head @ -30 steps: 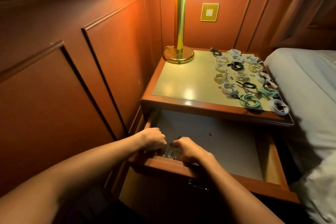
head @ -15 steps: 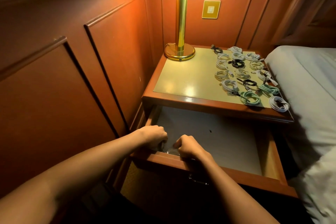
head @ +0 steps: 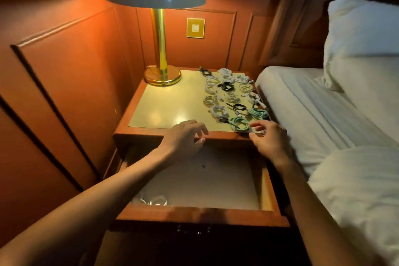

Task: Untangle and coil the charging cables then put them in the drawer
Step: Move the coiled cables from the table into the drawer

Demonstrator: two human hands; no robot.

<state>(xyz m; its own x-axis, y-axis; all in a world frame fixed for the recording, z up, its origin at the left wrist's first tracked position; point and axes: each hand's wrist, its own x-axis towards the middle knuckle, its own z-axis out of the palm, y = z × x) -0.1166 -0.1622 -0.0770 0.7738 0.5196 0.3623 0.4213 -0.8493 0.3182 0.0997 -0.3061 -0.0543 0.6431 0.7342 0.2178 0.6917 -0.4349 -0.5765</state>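
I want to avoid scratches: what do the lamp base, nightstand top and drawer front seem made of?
Lamp base: polished brass-look metal, mirror-bright gold. Nightstand top: glossy pale inlay, perhaps laminate or glass; it reflects light. Drawer front: varnished reddish wood, likely; sheen shows.

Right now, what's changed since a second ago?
Both hands left the front-left corner of the drawer and rose to the front edge of the nightstand: left hand hovers open, right hand touches the white coil there, grip unclear. Stowed coils lie released in the drawer. Other tabletop coils unmoved.

Panelled wood walls (head: 64, 75), lit brass lamp (head: 159, 41), white bed (head: 313, 106)
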